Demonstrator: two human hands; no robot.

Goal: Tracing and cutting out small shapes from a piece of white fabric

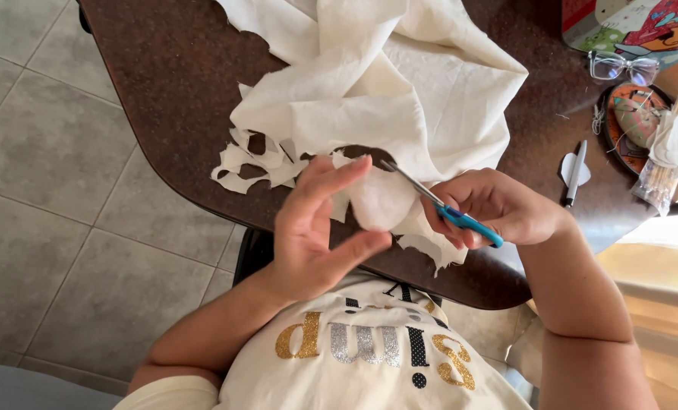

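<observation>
A grey tiled floor (43, 190) occupied the left side of the view. Beside it stood a dark brown table (179, 91) with a rounded edge.

On the table lay a large piece of cream fabric (400, 83), crumpled and folded over itself. Its lower left edge ended in a ragged fringe of cut-out scraps (252, 163), with holes showing the table beneath.

The left hand (316, 228) was positioned at the near table edge, palm toward the camera. Its fingers and thumb were spread but curled around a rounded portion of the fabric (381, 201), pinching it between the thumb below and the fingertips above.

The scissors (438, 203) lay just right of this portion. The metal blades pointed up and left, with the tips at the fabric edge; whether the blades were parted could not be determined. The blue handles sat inside the right hand (498, 209), which was closed around them.

Further right on the table, well apart from the hands, lay a pen (576, 173) across a small white scrap. Beyond it rested a round dark plate (620, 140) holding a decorated object, and a clear packet of thin sticks (669, 148). A pair of glasses (624, 68) lay near the far right, beside a colourful box (635, 23).
</observation>
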